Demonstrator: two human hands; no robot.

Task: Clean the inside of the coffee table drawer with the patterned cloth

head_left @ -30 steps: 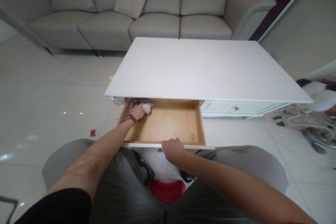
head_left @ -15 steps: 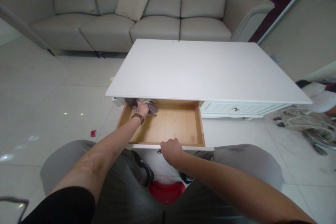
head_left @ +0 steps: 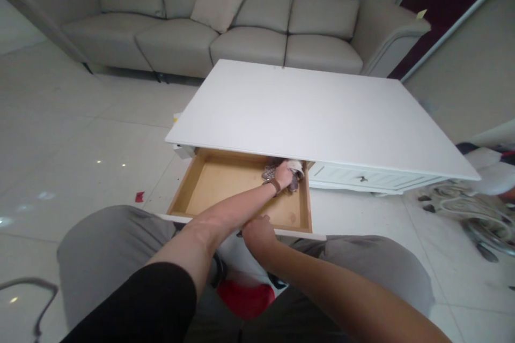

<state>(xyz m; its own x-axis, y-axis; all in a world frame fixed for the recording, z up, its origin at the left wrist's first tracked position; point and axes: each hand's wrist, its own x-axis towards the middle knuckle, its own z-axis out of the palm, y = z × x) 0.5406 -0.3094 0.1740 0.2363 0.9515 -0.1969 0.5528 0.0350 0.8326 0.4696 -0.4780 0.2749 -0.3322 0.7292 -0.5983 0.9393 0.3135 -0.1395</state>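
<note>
A wooden drawer point(head_left: 225, 182) is pulled out from the white coffee table point(head_left: 314, 112). Inside its back right corner, my left hand point(head_left: 284, 174) is closed on a crumpled, patterned cloth point(head_left: 295, 169), which presses against the drawer's bottom. A brown watch band circles that wrist. My right hand point(head_left: 257, 230) grips the drawer's front edge near its knob, fingers wrapped over the top. The left forearm crosses above the drawer and partly covers the right fingers.
A grey sofa point(head_left: 249, 45) with a beige cushion point(head_left: 218, 2) stands behind the table. A closed drawer point(head_left: 362, 178) is to the right. On the tiled floor lie a red scrap point(head_left: 139, 196) and, between my feet, a red object point(head_left: 245, 300). Clutter point(head_left: 475, 203) sits far right.
My left hand has swept the cloth from the drawer's left back corner to its right back corner. The right hand stays on the front edge. The view has tilted slightly.
</note>
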